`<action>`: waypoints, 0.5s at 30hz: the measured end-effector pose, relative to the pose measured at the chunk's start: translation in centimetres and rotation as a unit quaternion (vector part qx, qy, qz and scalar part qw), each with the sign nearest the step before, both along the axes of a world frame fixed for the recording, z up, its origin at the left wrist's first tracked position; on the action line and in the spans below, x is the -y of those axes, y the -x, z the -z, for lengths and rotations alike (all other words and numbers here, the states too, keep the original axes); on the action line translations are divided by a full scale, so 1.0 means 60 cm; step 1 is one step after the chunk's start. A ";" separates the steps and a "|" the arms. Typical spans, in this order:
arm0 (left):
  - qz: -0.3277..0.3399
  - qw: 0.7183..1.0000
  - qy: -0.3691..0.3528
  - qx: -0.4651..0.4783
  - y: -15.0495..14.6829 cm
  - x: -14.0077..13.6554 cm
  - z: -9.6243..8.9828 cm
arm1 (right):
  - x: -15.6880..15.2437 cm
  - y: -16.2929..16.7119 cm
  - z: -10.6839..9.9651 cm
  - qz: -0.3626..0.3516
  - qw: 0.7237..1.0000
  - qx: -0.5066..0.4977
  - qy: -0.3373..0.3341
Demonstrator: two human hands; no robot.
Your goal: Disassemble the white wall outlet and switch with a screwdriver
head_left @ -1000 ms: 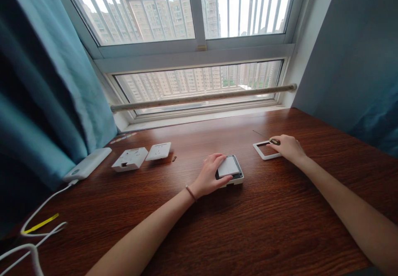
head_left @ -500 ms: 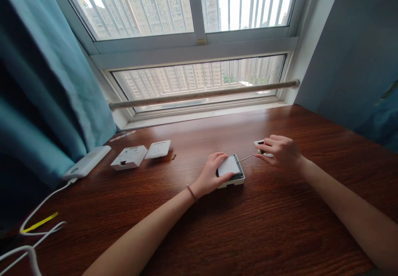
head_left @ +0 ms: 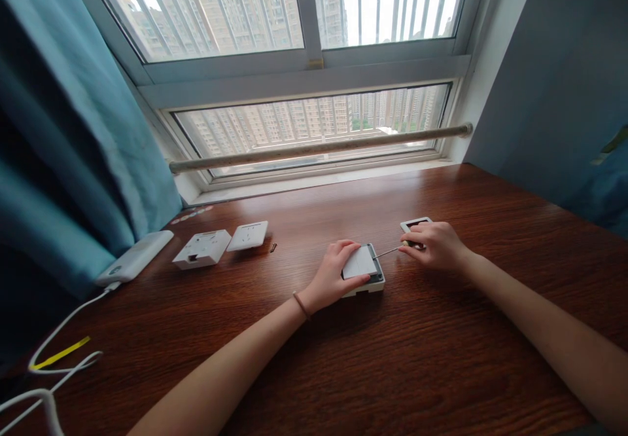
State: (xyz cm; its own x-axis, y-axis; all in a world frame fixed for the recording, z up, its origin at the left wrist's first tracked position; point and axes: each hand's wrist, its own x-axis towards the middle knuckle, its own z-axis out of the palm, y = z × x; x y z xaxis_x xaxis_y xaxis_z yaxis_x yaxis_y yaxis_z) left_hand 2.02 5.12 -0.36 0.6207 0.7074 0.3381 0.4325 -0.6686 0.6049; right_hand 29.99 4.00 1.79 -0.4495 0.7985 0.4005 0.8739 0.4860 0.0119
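Left grip (head_left: 331, 277): fingers and thumb clasp the wall switch (head_left: 360, 263) on the counter (head_left: 314, 370).
Right grip (head_left: 439, 247): pinches a screwdriver (head_left: 388, 253), tip at the switch's right edge.
White frame (head_left: 415, 220): just beyond the right grip.
Socket plate (head_left: 248, 236): left of the left grip.

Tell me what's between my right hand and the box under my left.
In the head view, a thin screwdriver shaft spans the gap from your right hand to the box.

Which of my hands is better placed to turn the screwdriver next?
Probably your right hand: it holds the screwdriver, whose tip is at the right side of the white box. Your left hand grips its left side.
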 end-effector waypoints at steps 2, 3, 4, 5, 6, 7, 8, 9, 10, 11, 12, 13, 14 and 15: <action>0.000 1.000 0.002 -0.001 0.000 0.000 -0.001 | -0.003 0.001 0.009 0.000 0.998 -0.014 0.059; 0.000 1.000 0.002 -0.002 0.000 0.001 -0.001 | -0.005 0.001 0.012 -0.003 0.996 -0.019 0.083; -0.001 1.000 0.002 -0.002 0.000 0.001 -0.002 | -0.006 0.002 0.016 -0.005 0.995 -0.021 0.099; -0.002 1.000 0.001 -0.002 0.000 0.001 -0.002 | -0.007 0.002 0.018 -0.008 0.994 -0.020 0.107; -0.003 1.000 -0.001 -0.001 0.000 0.001 -0.002 | -0.007 0.002 0.020 -0.008 0.994 -0.015 0.103; -0.004 1.000 -0.002 -0.001 0.000 0.001 -0.002 | -0.006 0.002 0.020 -0.006 0.996 -0.008 0.088; -0.005 1.000 -0.002 -0.001 0.000 0.001 -0.002 | -0.005 0.002 0.019 -0.002 0.998 0.003 0.061; -0.005 1.000 -0.003 -0.002 0.000 0.001 -0.002 | -0.003 0.002 0.018 0.003 1.000 0.017 0.027; -0.005 1.000 -0.004 -0.003 0.000 0.001 -0.002 | 0.000 0.002 0.015 0.007 0.999 0.032 -0.012; -0.005 1.000 -0.004 -0.005 0.000 0.001 -0.003 | 0.003 0.002 0.012 0.009 0.998 0.047 -0.052; -0.004 1.000 -0.005 -0.008 0.000 0.001 -0.003 | 0.006 0.003 0.009 0.006 0.994 0.061 -0.089; -0.004 1.000 -0.005 -0.010 0.000 0.002 -0.003 | 0.010 0.003 0.006 0.000 0.990 0.072 -0.120; -0.004 1.000 -0.006 -0.011 0.000 0.002 -0.003 | 0.013 0.004 0.003 -0.007 0.986 0.078 -0.146; -0.005 1.000 -0.006 -0.011 0.000 0.002 -0.003 | 0.016 0.005 0.000 -0.013 0.983 0.082 -0.166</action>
State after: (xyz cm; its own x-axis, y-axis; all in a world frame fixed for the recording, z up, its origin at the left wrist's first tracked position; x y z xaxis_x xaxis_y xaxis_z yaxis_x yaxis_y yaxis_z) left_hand 2.01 5.00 -0.18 0.6215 0.7088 0.3337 0.4516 -0.6722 0.5867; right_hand 29.67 3.05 1.79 -0.5483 0.6238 0.5570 0.8342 0.4543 0.3125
